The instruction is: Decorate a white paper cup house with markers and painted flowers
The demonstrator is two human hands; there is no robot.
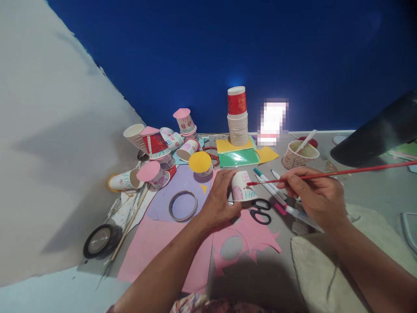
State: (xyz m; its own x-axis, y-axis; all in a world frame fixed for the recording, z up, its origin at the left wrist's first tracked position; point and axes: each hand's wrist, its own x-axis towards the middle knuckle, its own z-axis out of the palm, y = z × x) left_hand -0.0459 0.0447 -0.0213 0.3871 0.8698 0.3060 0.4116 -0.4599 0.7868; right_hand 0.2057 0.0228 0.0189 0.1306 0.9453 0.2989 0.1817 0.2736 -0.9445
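Note:
My left hand [219,199] is closed around the left side of a white paper cup [240,179], which stands upside down on the table. A pink window, a purple-pink door shape, green grass strokes and small red marks show on the cup. Pinched in my right hand [315,193] is a thin red-handled paintbrush [361,170]. Its red tip meets the cup's right side or hovers just before it; I cannot tell which. Black-handled scissors [260,211] lie just beside the cup, with several felt-tip markers [269,186] between the cup and my right hand.
Decorated cups with pink paper roofs [149,171] crowd the left. A tall cup stack [238,124] stands at the back. A cup of cloudy liquid [290,160] is behind my right hand. Tape rolls [170,204], pink paper [163,248] and a cloth [312,265] lie nearer.

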